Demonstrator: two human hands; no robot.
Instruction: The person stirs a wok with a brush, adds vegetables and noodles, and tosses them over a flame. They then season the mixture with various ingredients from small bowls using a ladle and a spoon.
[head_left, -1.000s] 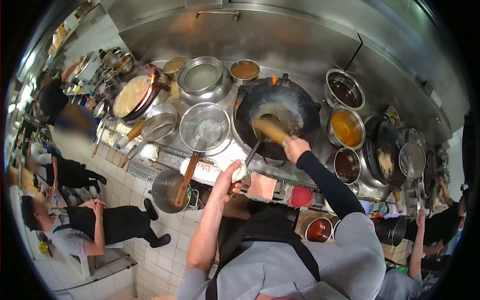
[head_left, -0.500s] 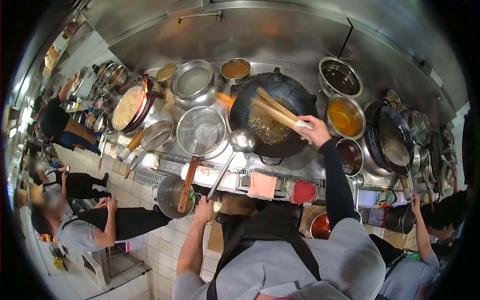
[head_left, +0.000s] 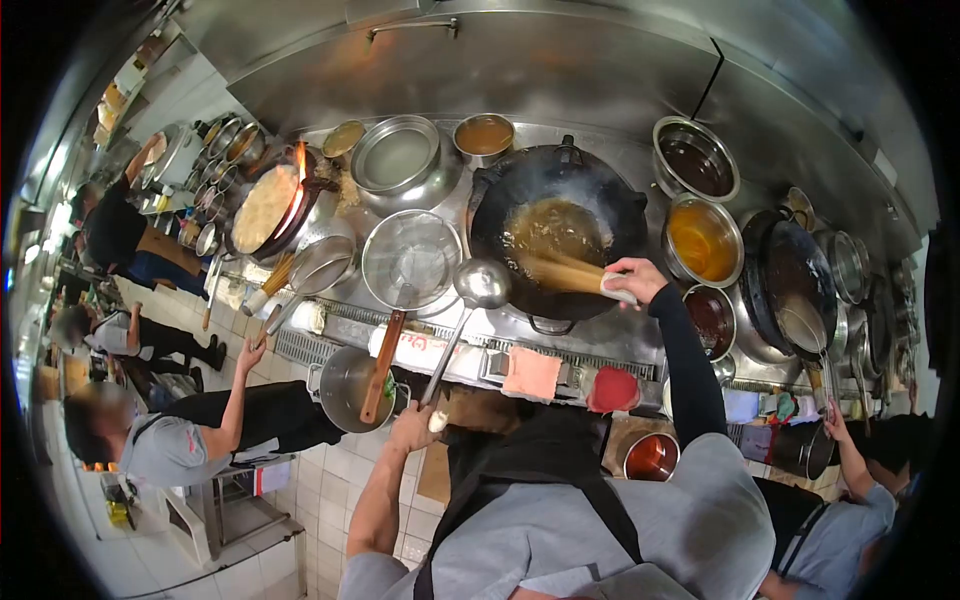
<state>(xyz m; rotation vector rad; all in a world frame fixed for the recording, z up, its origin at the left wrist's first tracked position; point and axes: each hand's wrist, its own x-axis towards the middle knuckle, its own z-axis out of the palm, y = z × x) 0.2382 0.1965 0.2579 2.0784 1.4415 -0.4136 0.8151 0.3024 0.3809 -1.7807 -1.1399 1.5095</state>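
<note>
My right hand [head_left: 640, 282] is closed round the pale bound handle of a bamboo wok brush [head_left: 565, 273]. The brush's bristles, blurred by motion, reach into a black wok [head_left: 622, 190], where brownish bubbling liquid [head_left: 548, 228] lies and thin steam rises. My left hand [head_left: 411, 428] grips the handle end of a steel ladle [head_left: 482, 284]. Its bowl is held by the wok's left rim, beside a mesh strainer [head_left: 411, 260] with a wooden handle.
Steel pots [head_left: 395, 155] and bowls of orange liquid [head_left: 703, 240] surround the wok. Flames lick a pan [head_left: 268, 210] on the left. A folded pink cloth [head_left: 532, 372] and a red cloth [head_left: 613, 388] lie along the front edge. Co-workers stand left and right; one left-side hand [head_left: 250, 355] holds a strainer's handle.
The brush has swung lower, from slanting up across the wok to lying nearly level, sweeping the liquid. A co-worker's hand on the left has come up to the strainer handle.
</note>
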